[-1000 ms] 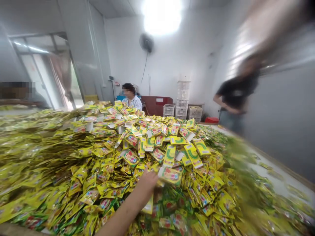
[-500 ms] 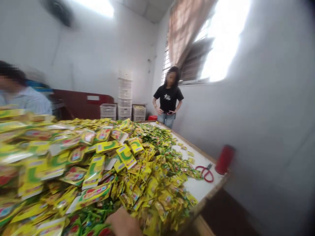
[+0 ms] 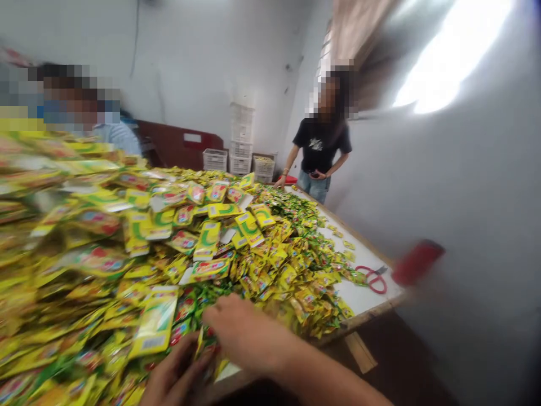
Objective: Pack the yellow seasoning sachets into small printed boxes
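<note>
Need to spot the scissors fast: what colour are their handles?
Red; the scissors lie on the bare table, clearest in the head view.

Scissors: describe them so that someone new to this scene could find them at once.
Start at the long table heaped with yellow packets. Its near right corner is bare white, with a blurred red cylinder at the edge. The scissors lie flat there beside the heap: the only thing with red loop handles.

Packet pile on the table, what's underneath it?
Beneath the packet pile only the white table shows, at its right edge, where red scissors lie. Whatever lies deeper under the heap is covered.
</note>
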### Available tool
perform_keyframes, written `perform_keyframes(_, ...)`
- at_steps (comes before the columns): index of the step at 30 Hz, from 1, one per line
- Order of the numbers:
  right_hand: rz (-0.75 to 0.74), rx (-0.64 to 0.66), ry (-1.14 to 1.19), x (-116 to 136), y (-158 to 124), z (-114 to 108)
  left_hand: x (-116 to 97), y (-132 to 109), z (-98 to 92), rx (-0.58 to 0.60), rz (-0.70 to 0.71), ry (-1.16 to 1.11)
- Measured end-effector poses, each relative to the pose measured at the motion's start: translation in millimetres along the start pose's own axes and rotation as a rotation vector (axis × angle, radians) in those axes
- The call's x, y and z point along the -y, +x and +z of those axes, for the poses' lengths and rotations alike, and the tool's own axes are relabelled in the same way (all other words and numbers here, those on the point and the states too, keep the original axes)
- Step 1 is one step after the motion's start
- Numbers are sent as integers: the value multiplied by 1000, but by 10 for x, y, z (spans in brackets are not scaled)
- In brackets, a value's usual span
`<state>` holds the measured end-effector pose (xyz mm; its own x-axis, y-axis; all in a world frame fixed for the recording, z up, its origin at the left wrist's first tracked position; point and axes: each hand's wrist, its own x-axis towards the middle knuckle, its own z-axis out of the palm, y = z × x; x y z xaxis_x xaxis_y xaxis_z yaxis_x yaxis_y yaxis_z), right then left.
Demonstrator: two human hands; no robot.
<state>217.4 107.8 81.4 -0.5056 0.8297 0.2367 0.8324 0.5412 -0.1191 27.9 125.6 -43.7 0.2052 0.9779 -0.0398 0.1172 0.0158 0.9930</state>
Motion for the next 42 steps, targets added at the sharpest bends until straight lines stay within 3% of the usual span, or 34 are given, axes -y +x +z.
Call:
perform_keyframes(3,71,-37,141,-60,15,43,-3,-74,15,-2,-33,-51)
perform_keyframes(10,-143,68,299,-108,157,63,-178,-141,55,63,-18,-223)
perform_keyframes(16,-210,107,189,-16,223,39,-184,-160,35,141,45,-259)
perform_keyframes(18,-185,68,173,16,231,88,-176,-167,32,108,33,-280)
perform_keyframes(23,142,-163,392,-22,179,326,-119,-166,23,73,-38,-297)
perform_keyframes(29,123,-416,547,55,41,582,-96,-163,20,77,-9,-270)
perform_keyframes(31,136,-399,560,70,28,627,-119,-164,16,99,15,-232)
perform_keyframes(36,30,-188,649,13,-52,635,-176,-184,1,110,38,-156)
perform_keyframes(38,132,-252,802,1,-121,634,-206,-210,-2,100,15,-147)
perform_keyframes(40,371,-367,1029,16,-181,680,-248,-241,-8,79,-29,-156)
perform_keyframes(42,592,-378,1303,54,-210,777,-295,-269,-23,66,-77,-183)
